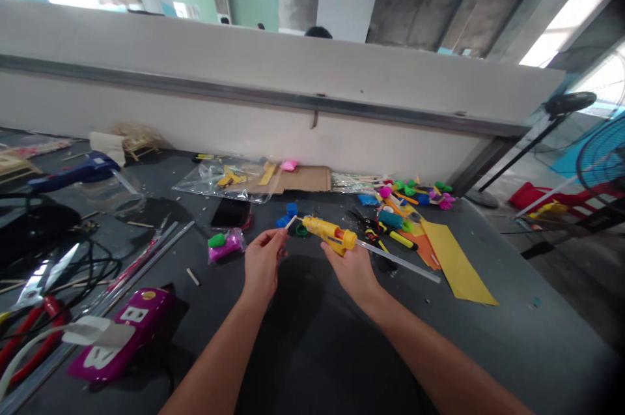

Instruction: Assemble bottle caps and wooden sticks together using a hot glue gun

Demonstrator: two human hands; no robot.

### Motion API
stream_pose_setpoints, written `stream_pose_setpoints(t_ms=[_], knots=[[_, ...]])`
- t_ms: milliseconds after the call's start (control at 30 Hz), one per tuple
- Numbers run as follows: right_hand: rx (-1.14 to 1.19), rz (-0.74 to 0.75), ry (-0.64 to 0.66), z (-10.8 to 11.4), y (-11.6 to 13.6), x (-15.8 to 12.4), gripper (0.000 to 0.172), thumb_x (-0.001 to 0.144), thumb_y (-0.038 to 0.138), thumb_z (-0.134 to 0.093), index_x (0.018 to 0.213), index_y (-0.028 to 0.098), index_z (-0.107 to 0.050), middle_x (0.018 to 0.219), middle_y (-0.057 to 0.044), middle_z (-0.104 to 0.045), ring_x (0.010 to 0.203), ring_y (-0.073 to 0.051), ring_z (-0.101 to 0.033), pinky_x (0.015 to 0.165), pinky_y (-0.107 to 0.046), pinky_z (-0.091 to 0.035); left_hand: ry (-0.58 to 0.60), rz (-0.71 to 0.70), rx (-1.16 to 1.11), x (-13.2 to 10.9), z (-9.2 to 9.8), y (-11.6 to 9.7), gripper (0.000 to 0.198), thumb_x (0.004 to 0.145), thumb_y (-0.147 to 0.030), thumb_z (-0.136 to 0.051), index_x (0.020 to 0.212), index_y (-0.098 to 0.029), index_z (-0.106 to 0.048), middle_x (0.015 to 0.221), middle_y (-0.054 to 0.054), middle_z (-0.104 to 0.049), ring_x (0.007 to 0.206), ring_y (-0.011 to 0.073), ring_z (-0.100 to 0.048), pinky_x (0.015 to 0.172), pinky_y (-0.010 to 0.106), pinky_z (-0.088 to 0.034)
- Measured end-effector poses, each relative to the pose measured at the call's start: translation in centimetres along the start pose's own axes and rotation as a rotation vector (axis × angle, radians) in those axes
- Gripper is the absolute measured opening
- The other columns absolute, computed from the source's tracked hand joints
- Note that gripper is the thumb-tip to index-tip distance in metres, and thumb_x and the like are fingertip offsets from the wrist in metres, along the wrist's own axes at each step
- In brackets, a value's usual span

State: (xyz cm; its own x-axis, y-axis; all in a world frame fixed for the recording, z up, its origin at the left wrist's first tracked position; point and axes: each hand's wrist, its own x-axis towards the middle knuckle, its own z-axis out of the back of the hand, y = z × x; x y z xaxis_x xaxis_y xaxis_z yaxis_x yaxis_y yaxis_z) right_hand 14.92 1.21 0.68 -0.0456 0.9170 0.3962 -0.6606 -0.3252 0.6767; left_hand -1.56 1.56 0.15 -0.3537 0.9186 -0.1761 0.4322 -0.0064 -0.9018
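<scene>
In the middle of the head view, my right hand [354, 265] is wrapped around a yellow hot glue gun [328, 232], its nozzle pointing left. A long clear glue stick [400, 261] sticks out of the gun's back end toward the right. My left hand [263, 260] pinches a small pale wooden stick [291, 222], whose upper end is close to the nozzle; whether they touch I cannot tell. Just behind, blue caps [288, 214] and a dark green ring-shaped cap [301, 230] lie on the table.
A purple power strip [127, 330] with a white plug, red-handled scissors [36, 337] and cables lie at left. Behind are a phone [231, 214], cardboard [305, 179] and a plastic bag [215, 180]. Yellow paper [456, 262], pliers and colourful clay pieces [415, 192] are at right.
</scene>
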Motion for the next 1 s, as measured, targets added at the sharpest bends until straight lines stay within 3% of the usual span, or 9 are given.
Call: stream_pose_setpoints(t_ms=[333,767,1000], knots=[[-0.004,-0.006,-0.003,-0.2,0.1,-0.2,0.025,0.081,0.033,-0.053,0.090,0.015,-0.067,0.089,-0.010,-0.070,0.091,-0.026,-0.064,0.081,-0.035,-0.049,0.026,0.027,-0.053,-0.1,0.0,-0.1,0.029,0.056,-0.034,-0.077,0.071,-0.012,-0.064,0.064,-0.001,-0.058,0.052,0.0053,-0.048,0.048,0.018,-0.038],[0.033,-0.015,0.089,-0.8,0.2,-0.9,0.022,0.081,0.029,-0.053,0.094,0.014,-0.064,0.093,-0.011,-0.068,0.092,-0.025,-0.063,0.084,-0.034,-0.047,0.033,0.037,-0.073,0.0,0.1,0.1,0.027,0.058,-0.032,-0.076,0.072,-0.012,-0.065,0.067,0.001,-0.059,0.055,0.0061,-0.050,0.049,0.017,-0.039],[0.004,0.003,0.092,-1.1,-0.2,-1.1,0.020,0.082,0.030,-0.053,0.090,0.015,-0.063,0.087,-0.010,-0.069,0.087,-0.024,-0.064,0.079,-0.033,-0.048,0.038,0.021,-0.065,0.0,0.1,0.0,0.028,0.058,-0.034,-0.076,0.071,-0.012,-0.065,0.067,0.001,-0.059,0.054,0.0066,-0.050,0.049,0.018,-0.039]])
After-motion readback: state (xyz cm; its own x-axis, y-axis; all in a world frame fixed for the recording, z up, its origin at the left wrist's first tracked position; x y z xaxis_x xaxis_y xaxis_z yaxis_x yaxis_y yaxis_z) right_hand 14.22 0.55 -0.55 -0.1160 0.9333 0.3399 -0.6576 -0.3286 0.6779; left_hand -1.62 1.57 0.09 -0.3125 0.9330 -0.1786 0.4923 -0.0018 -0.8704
